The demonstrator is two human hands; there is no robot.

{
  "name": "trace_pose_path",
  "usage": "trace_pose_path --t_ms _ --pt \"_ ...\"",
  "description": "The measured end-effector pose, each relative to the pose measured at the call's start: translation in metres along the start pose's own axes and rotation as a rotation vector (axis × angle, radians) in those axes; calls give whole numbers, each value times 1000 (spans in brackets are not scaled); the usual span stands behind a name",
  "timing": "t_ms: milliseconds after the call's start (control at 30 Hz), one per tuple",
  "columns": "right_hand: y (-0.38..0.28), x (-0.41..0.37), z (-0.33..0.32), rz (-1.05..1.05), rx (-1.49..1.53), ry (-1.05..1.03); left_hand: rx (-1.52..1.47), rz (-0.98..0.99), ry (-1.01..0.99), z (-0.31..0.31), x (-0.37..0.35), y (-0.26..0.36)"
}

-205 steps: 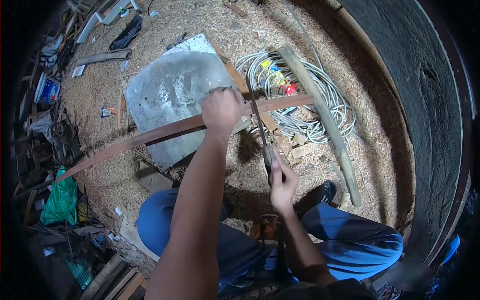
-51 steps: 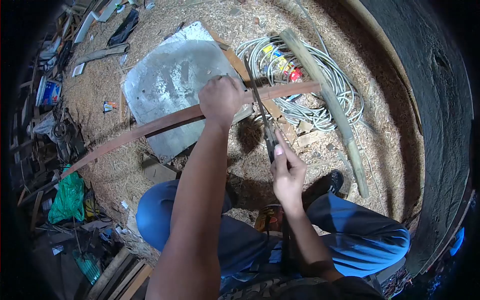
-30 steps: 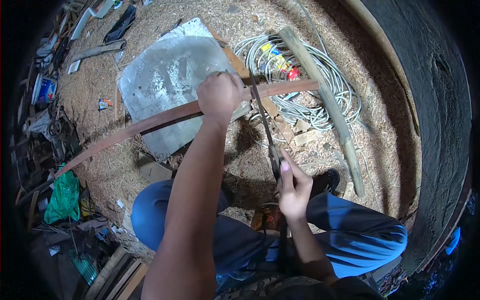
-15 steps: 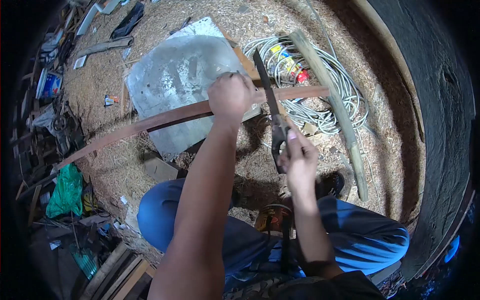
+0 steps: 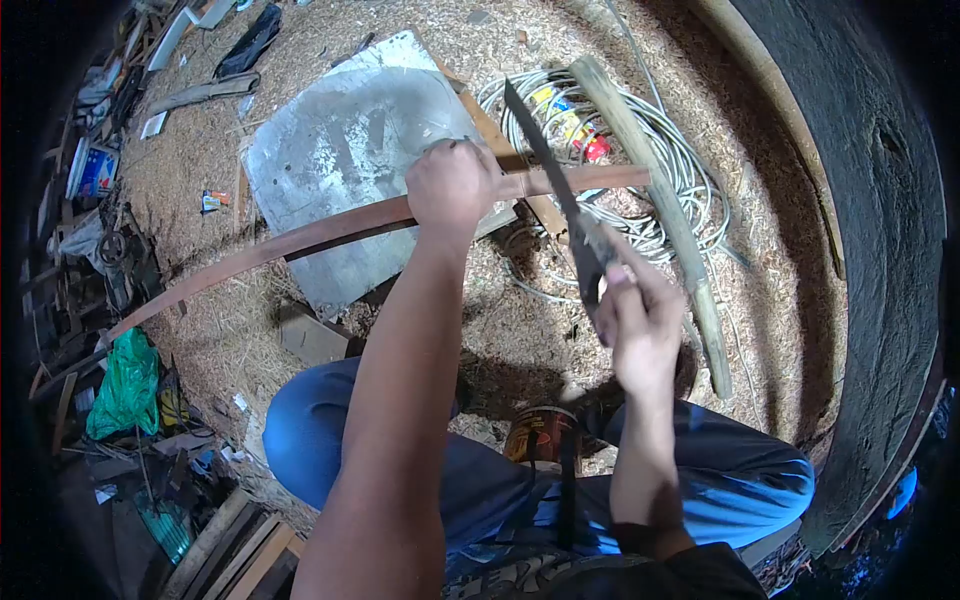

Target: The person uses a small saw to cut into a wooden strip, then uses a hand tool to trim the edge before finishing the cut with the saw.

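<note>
A long, thin reddish wooden strip (image 5: 300,238) lies across the low flat metal-topped surface (image 5: 350,130). My left hand (image 5: 453,190) is closed around it near the surface's right edge. In my right hand (image 5: 645,325) is the handle of a handsaw (image 5: 543,150), its dark blade slanting up and to the left across the strip. A thin pale line marks the wood between my left fist and the blade. Past the saw, the strip's end reaches over a coil of cable.
The coiled grey cable (image 5: 708,195) lies at the right with a rough wooden pole (image 5: 650,165) across it. A dark heavy timber (image 5: 870,330) runs along the right side. A brown can (image 5: 540,437) stands between my legs. Scrap wood and a green plastic bag (image 5: 127,385) lie at left.
My right hand has moved right and the saw has tilted, its handle swinging away to the right. My left hand keeps its hold on the strip.
</note>
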State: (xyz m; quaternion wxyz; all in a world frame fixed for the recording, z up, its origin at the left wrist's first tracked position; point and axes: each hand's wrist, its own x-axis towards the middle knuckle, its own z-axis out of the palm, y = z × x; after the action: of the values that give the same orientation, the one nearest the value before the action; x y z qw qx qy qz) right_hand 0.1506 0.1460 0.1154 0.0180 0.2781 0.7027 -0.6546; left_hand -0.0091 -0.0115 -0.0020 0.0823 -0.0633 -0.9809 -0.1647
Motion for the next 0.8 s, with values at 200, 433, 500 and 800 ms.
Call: trace_pose_path --t_ms 200,433,500,800 --pt "49 -43 7 35 150 39 24 -34 -54 -2 2 2" --pt "70 -50 6 2 92 23 79 -111 -150 -10 5 10" --pt "83 -54 5 -32 50 11 72 -122 -151 -12 4 11" --pt "127 -73 -1 -112 -172 -44 88 -143 -158 -11 6 14"
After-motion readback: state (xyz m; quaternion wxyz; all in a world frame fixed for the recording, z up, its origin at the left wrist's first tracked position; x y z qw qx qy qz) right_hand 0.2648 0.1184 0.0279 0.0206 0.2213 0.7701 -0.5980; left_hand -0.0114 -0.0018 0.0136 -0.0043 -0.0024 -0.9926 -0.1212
